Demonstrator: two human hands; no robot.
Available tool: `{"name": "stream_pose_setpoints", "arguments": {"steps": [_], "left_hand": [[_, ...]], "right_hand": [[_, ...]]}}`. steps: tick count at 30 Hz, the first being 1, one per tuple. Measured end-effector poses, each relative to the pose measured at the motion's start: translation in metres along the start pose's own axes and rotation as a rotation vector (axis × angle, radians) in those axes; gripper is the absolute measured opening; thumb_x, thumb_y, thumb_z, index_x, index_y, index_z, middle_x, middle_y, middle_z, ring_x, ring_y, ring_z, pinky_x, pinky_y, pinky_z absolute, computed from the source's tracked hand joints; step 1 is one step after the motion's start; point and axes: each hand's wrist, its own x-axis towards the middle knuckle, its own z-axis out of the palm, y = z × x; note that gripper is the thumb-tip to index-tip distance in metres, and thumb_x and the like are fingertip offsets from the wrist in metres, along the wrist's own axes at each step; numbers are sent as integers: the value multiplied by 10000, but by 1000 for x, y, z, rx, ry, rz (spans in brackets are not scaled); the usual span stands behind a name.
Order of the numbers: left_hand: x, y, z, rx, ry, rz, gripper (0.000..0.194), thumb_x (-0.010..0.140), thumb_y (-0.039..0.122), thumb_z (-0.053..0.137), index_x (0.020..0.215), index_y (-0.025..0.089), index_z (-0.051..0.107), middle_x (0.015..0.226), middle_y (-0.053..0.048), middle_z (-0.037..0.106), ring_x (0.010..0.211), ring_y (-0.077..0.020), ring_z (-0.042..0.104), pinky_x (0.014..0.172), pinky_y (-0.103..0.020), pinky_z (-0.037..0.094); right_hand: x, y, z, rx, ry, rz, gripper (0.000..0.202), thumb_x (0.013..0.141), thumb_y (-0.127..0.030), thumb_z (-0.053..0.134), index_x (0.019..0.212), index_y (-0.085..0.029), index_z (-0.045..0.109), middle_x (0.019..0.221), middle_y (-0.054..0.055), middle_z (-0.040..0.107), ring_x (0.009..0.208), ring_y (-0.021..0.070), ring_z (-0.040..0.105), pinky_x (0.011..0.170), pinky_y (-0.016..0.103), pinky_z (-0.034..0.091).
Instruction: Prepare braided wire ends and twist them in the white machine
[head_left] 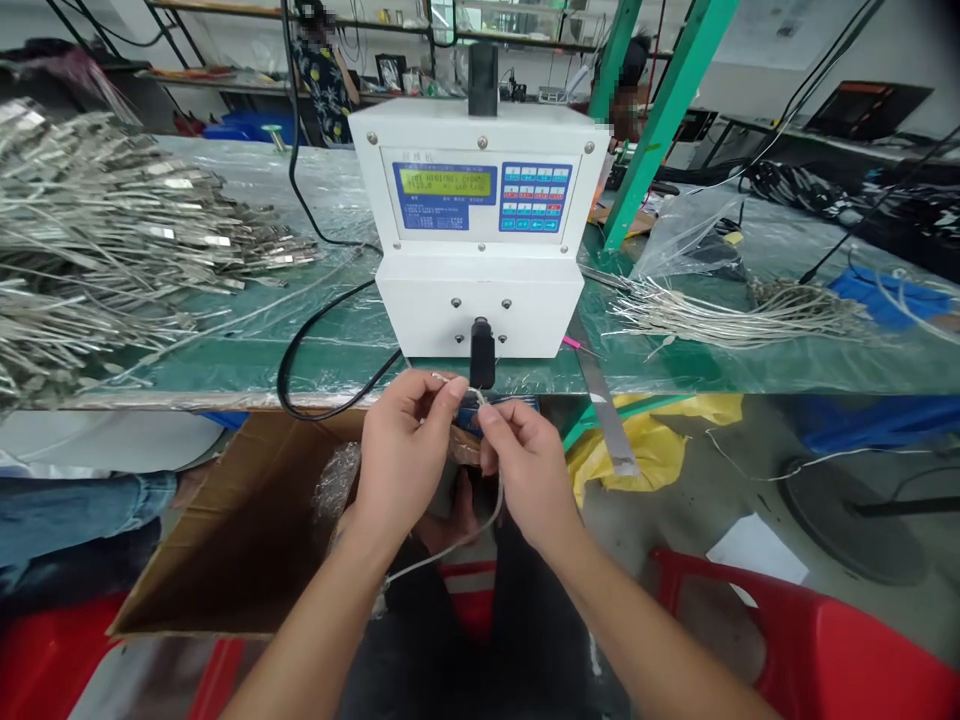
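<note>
Both my hands pinch a thin whitish cable just in front of the table edge, below the black spindle of a white machine. My left hand grips it between thumb and forefinger. Close beside it, my right hand pinches the same cable, with a short stretch showing between the two thumbs. From the right hand the cable hangs in a loop and runs down left toward my lap. The white machine has a lit yellow-green display and a keypad.
A large pile of silvery cables covers the table's left side; a smaller bundle lies right. A metal ruler overhangs the edge. Below are an open cardboard box and a red chair. A green post rises behind.
</note>
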Motion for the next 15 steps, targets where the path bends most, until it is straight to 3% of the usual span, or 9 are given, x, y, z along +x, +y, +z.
{"name": "stream_pose_setpoints", "arguments": {"steps": [6,9,12,15], "left_hand": [[-3,-3,0,40,2,47,195,888,310,625,729,196,619,742,31,622,702,-103,558,678,-200,415],[-14,-3,-7,26,10,6,204,887,328,633,723,208,615,698,46,594,645,-94,529,625,-194,405],[-38,-8,-29,0,66,-77,224,887,350,637,706,225,592,658,57,558,613,-95,505,608,-196,405],[-74,-20,-65,32,98,-115,232,883,362,649,694,232,617,712,41,579,699,-109,532,659,-197,421]], "right_hand": [[-10,4,6,-46,30,-9,306,926,-383,581,700,-187,516,543,-48,480,499,87,423,498,221,361],[-23,4,11,-72,36,-3,292,938,-389,576,723,-198,525,555,-53,480,476,88,427,485,226,375],[-47,8,21,-129,-27,8,292,953,-375,560,720,-202,525,561,-43,494,497,98,457,492,229,374],[-78,19,33,-219,-199,63,283,961,-375,546,742,-196,553,582,-30,521,528,104,474,505,234,352]]}}
